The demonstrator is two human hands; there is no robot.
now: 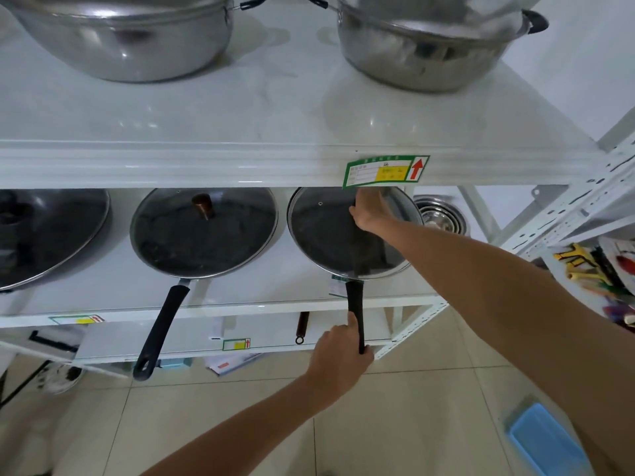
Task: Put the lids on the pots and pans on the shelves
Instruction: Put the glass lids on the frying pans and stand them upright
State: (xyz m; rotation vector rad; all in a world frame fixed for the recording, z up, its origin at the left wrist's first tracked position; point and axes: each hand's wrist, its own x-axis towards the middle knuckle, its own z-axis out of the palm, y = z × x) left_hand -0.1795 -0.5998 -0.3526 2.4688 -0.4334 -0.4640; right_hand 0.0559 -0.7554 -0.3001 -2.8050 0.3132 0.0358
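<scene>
On the middle shelf [240,297] stands a black frying pan with a long black handle [355,304]. My left hand [338,359] grips the end of that handle. A glass lid [323,231] with a steel rim lies over the pan, and my right hand [369,211] holds it at its knob, which the hand hides. To the left sits a second frying pan under a glass lid [202,231] with a brown knob. At the far left a large dark wok [51,235] carries a lid. Two steel pots [130,39] [422,46] with lids stand on the top shelf.
The top shelf's front edge [206,166] hangs just above my right hand. Stacked steel bowls [441,214] sit behind the right pan. A second white rack [591,214] with tools stands at right. A blue bin lid [543,441] lies on the tiled floor.
</scene>
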